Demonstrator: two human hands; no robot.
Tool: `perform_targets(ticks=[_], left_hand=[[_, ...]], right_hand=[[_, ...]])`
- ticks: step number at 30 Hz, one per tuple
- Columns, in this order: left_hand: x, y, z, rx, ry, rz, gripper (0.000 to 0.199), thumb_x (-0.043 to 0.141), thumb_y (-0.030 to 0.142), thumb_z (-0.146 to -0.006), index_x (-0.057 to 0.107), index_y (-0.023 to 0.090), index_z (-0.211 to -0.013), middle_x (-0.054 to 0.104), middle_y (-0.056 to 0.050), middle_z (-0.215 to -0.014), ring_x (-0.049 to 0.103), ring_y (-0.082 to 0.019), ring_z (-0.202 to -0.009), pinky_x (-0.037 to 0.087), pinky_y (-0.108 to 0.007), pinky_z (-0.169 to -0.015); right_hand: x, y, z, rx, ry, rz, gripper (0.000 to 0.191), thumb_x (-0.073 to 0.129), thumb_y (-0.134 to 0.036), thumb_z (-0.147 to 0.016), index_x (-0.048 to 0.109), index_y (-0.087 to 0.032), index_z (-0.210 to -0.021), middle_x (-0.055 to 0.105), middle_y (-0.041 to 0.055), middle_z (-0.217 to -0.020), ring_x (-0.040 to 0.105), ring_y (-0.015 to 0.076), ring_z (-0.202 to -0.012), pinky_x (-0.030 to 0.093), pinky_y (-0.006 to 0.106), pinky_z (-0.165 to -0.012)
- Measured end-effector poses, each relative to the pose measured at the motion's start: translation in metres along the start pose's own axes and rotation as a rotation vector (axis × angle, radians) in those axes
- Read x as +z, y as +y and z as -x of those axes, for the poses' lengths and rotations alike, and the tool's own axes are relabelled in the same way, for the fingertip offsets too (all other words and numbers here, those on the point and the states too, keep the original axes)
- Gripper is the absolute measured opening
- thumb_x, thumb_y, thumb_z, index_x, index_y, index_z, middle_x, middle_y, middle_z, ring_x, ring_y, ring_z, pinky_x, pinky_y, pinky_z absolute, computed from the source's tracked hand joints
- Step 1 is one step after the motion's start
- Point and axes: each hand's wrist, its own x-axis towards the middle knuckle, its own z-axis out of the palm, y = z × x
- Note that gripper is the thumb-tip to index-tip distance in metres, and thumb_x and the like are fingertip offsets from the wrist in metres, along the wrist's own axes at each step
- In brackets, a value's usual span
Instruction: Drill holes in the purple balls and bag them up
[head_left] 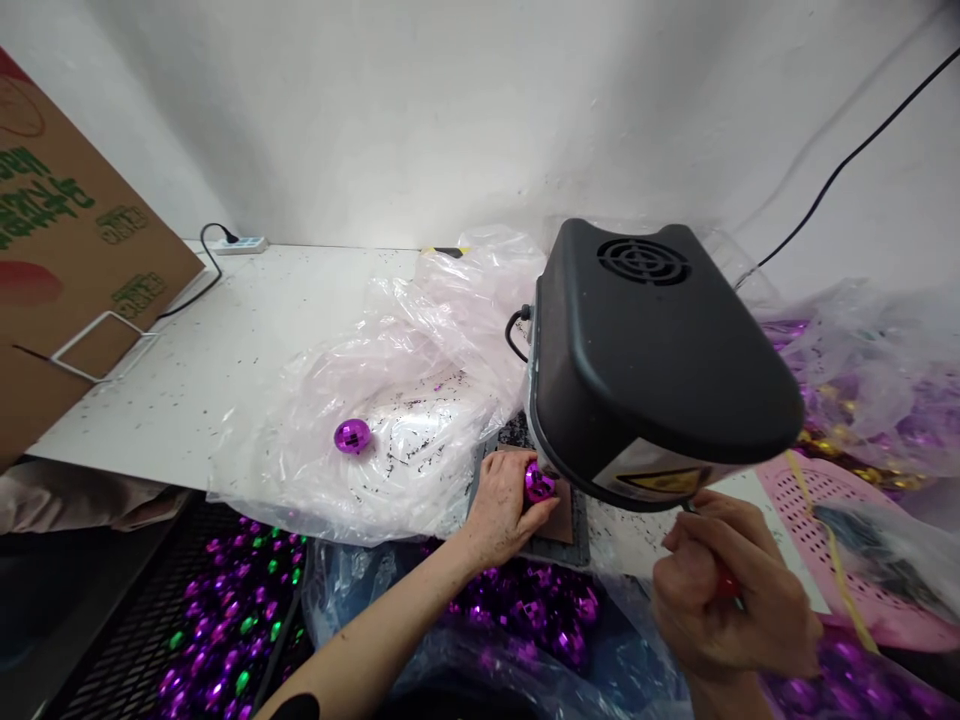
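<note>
My left hand (504, 508) has its fingers closed round a shiny purple ball (538, 482), held over a small brown pad (553, 522) on the dark base of a machine. The machine's black housing (660, 350) overhangs the ball from the right. On the right, my right hand (731, 590) is wrapped round a red handle (726, 580), mostly hidden by the fingers, below the housing's front edge. Another purple ball (352, 436) lies on clear plastic sheeting (420, 350) to the left.
A black crate (127, 610) with purple and green balls stands lower left; a plastic-lined container of purple balls (540, 610) is below the table edge. A cardboard box (67, 250) is at left, a pink basket (810, 510) at right. Dark specks litter the white table (247, 320).
</note>
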Motion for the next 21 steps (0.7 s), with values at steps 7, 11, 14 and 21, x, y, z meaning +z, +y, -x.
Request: perform_targets(ticks=[7, 11, 14, 21], left_hand=[[0.0, 0.001, 0.0, 0.002, 0.01, -0.008, 0.037, 0.059, 0.029, -0.091, 0.055, 0.018, -0.127, 0.061, -0.013, -0.129, 0.051, -0.032, -0.123, 0.034, -0.053, -0.111], [-0.001, 0.003, 0.0, -0.002, 0.016, -0.002, 0.036, 0.059, 0.029, -0.091, 0.056, 0.019, -0.125, 0.063, -0.012, -0.125, 0.053, -0.032, -0.12, 0.035, -0.052, -0.11], [-0.001, 0.004, 0.0, 0.001, 0.02, 0.001, 0.038, 0.058, 0.029, -0.092, 0.055, 0.017, -0.127, 0.063, -0.013, -0.12, 0.054, -0.031, -0.116, 0.036, -0.052, -0.109], [0.001, 0.0, -0.001, 0.013, 0.028, -0.01, 0.043, 0.06, 0.03, -0.091, 0.054, 0.018, -0.132, 0.063, -0.012, -0.121, 0.053, -0.031, -0.115, 0.037, -0.051, -0.106]], right_hand=[[0.008, 0.003, 0.013, -0.063, 0.051, 0.078, 0.01, 0.056, -0.008, -0.078, 0.06, -0.016, -0.081, 0.053, 0.0019, -0.07, 0.057, 0.017, -0.076, 0.053, 0.036, -0.071], [0.016, 0.003, 0.013, -0.102, 0.107, 0.018, 0.014, 0.052, -0.005, -0.077, 0.061, -0.014, -0.083, 0.054, 0.0018, -0.074, 0.056, 0.0126, -0.068, 0.054, 0.034, -0.072], [0.02, 0.004, 0.012, -0.113, 0.142, -0.024, 0.013, 0.052, -0.005, -0.077, 0.06, -0.014, -0.082, 0.055, 0.0025, -0.079, 0.055, 0.0114, -0.066, 0.054, 0.034, -0.07], [0.029, 0.025, 0.043, -0.055, 0.085, 0.047, 0.009, 0.057, -0.009, -0.08, 0.063, -0.015, -0.085, 0.056, 0.0044, -0.074, 0.058, 0.0165, -0.075, 0.05, 0.031, -0.066]])
